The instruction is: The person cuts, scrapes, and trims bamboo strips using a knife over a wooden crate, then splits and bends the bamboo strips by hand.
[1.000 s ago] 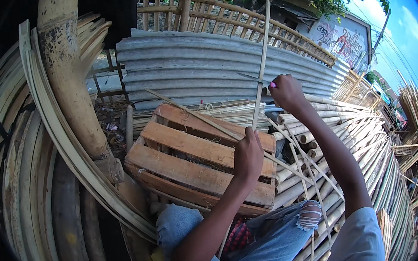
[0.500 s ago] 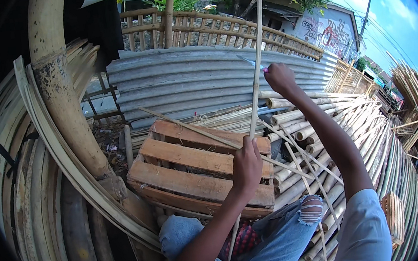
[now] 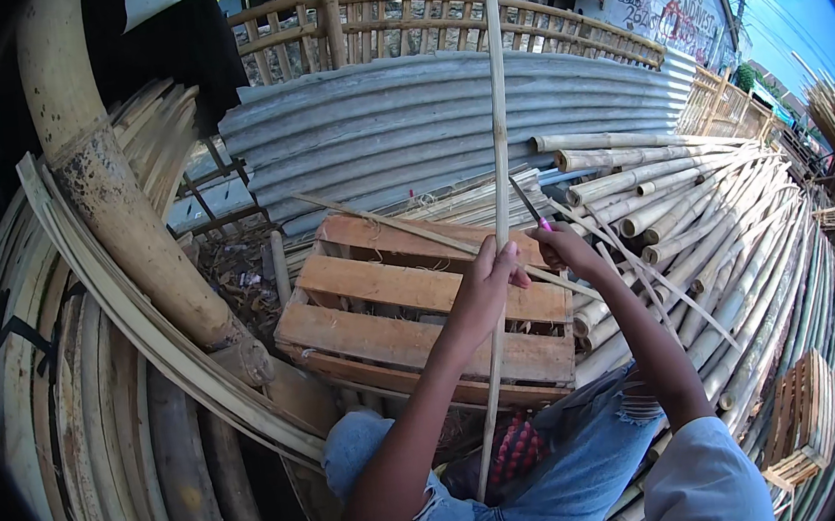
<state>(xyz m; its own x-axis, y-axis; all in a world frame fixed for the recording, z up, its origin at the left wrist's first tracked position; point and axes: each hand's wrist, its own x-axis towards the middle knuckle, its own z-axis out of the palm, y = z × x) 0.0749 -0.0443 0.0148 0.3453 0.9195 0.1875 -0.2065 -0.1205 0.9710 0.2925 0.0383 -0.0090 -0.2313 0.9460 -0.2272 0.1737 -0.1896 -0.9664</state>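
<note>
A long, pale bamboo strip [image 3: 496, 102] stands almost upright in front of me, its lower end down between my knees. My left hand [image 3: 488, 279] is closed around it at about mid-length. Just right of the strip, my right hand [image 3: 562, 250] grips the pink handle of a knife [image 3: 531, 204], whose dark narrow blade points up and to the left. The blade looks apart from the strip. Behind both hands stands a slatted wooden crate [image 3: 391, 293], with a thin bamboo strip [image 3: 394, 228] lying slantwise across its top.
Many bamboo poles [image 3: 675, 216] are piled on the right, near a small wooden crate [image 3: 799, 415]. Split bamboo lengths [image 3: 91, 422] and a thick bamboo post [image 3: 120, 199] stand on the left. Corrugated metal sheeting [image 3: 443, 107] and a bamboo fence [image 3: 395, 27] close off the back.
My right hand with the knife has come down from high up at the right to beside my left hand. The bamboo strip stands more upright, and the view has tilted lower.
</note>
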